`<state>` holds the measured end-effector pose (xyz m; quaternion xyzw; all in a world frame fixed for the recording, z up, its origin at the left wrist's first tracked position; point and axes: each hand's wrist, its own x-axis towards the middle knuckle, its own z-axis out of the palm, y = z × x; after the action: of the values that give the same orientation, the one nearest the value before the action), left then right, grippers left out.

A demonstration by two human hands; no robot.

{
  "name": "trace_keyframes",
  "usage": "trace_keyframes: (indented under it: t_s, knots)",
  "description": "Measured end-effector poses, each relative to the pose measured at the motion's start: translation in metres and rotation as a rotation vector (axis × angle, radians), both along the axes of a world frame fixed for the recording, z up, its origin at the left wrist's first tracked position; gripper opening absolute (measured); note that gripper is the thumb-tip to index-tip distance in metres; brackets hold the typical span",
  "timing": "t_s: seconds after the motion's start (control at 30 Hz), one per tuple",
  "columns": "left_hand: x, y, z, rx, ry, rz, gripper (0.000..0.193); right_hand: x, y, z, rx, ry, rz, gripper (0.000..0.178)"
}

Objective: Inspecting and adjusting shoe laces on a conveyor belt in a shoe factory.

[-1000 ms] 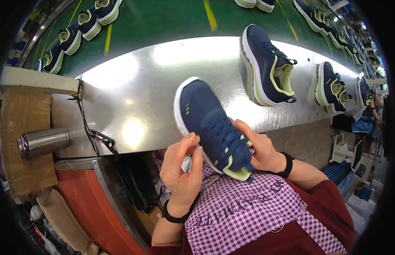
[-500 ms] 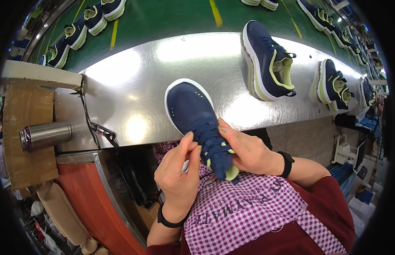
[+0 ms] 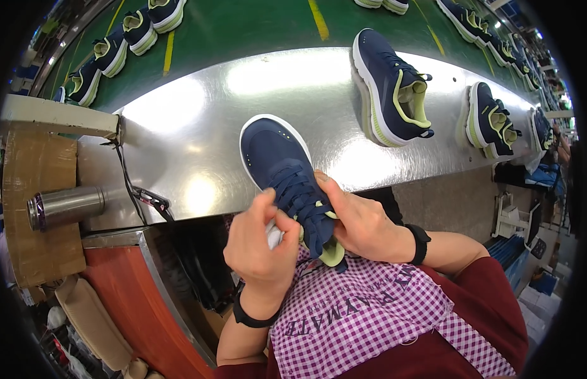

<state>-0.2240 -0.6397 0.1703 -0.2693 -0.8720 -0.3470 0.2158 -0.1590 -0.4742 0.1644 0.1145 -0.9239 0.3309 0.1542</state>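
Observation:
A navy sneaker (image 3: 275, 151) with a white sole and pale green lining points away from me, its toe over the metal bench and its heel toward my apron. My right hand (image 3: 372, 227) grips its right side, thumb along the lace edge and the other fingers hidden beneath. My left hand (image 3: 258, 243) is closed in a pinch beside the laces (image 3: 299, 189) on the other side. What those fingertips hold, if anything, is too small to make out. The laces are threaded in crossing rows up to the tongue.
Another navy sneaker (image 3: 394, 95) rests on the metal bench (image 3: 198, 145), with a further pair (image 3: 489, 120) to its right. Beyond runs a green belt (image 3: 243, 25) carrying several sneakers. At left are a steel flask (image 3: 69, 207), cardboard (image 3: 44, 246) and a black cord (image 3: 126, 167).
My left hand has lifted slightly and drawn away from the laces, still pinched. The sneaker has shifted a little to the left, with my right hand still on it.

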Motion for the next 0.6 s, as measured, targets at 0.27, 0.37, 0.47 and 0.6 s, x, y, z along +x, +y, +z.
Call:
trace_keyframes:
  t_s: [0.27, 0.37, 0.47, 0.6]
  knots:
    - [0.005, -0.014, -0.01, 0.217, -0.277, -0.214, 0.038, -0.001, 0.004, -0.004, -0.155, -0.102, -0.049, 0.075]
    - [0.004, -0.015, -0.014, 0.162, -0.267, -0.298, 0.038, -0.005, 0.005, -0.005, -0.195, -0.048, -0.074, 0.073]
    - [0.006, -0.018, -0.013, 0.562, -0.646, -0.138, 0.04, -0.006, 0.004, -0.004, -0.237, -0.048, -0.083, 0.069]
    - [0.005, -0.011, -0.01, 0.203, -0.297, -0.268, 0.035, -0.005, 0.008, -0.003, -0.247, -0.18, -0.082, 0.064]
